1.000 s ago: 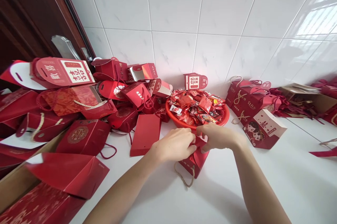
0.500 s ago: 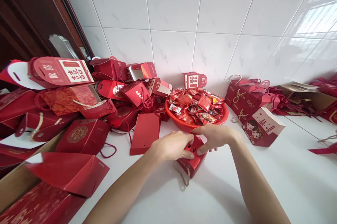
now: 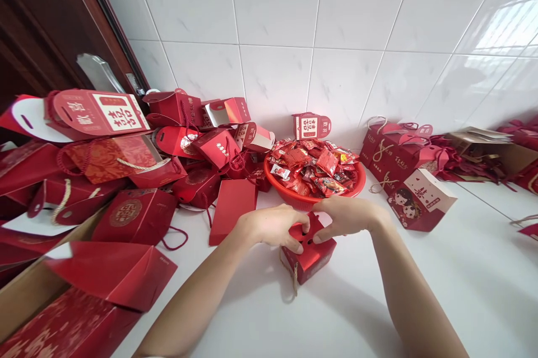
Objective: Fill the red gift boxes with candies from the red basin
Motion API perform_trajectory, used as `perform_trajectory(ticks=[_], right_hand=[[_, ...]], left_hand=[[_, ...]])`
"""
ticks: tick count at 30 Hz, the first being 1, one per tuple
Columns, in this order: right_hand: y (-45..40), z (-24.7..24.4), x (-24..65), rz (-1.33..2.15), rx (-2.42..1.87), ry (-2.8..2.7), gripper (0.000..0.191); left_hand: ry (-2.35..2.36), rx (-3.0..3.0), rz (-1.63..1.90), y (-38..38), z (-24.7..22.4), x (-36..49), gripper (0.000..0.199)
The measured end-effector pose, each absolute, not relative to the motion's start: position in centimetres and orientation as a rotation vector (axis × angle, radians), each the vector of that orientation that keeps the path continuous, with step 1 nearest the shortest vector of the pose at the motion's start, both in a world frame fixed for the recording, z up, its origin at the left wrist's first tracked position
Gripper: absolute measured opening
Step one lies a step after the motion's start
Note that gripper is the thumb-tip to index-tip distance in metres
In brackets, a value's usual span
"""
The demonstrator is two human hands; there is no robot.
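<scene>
A small red gift box (image 3: 315,264) stands on the white tabletop below the basket, with a beige rope handle (image 3: 291,274) hanging over its left side. My left hand (image 3: 279,227) grips the box's top flaps from the left, thumb and fingers near the holes. From the right, my right hand (image 3: 342,218) has its thumb on the top, its other fingers partly behind the box. Just beyond the hands sits a red plastic basket (image 3: 294,196) heaped with red-wrapped packets (image 3: 327,161).
Red gift boxes (image 3: 126,215) pile up at the left, beside a flat red piece (image 3: 231,204). More boxes (image 3: 421,199) stand at the right, near an open carton (image 3: 515,161). A tiled wall (image 3: 273,5) rises behind.
The box has turned slightly, showing more of its front side. Both hands have shifted a little with it, and its rope handle hangs closer to the side.
</scene>
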State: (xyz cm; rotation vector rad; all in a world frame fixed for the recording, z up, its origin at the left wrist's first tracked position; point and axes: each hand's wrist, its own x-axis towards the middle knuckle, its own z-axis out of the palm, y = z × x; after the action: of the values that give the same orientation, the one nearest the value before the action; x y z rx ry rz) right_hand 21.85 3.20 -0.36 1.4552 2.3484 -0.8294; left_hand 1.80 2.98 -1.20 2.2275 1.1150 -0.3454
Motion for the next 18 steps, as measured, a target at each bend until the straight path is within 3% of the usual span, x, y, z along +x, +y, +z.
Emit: perform_trajectory(ticks=[10, 18], right_hand=[[3.8, -0.5, 21.7, -0.925, 1.268, 2.519, 0.084], [3.3, 0.5, 23.2, -0.956, 1.428, 2.509, 0.062]], left_hand=[[1.073, 2.270, -0.302, 3.3, -1.1, 1.5, 0.040], [1.091, 2.241, -0.312, 3.3, -0.9, 1.5, 0.040]])
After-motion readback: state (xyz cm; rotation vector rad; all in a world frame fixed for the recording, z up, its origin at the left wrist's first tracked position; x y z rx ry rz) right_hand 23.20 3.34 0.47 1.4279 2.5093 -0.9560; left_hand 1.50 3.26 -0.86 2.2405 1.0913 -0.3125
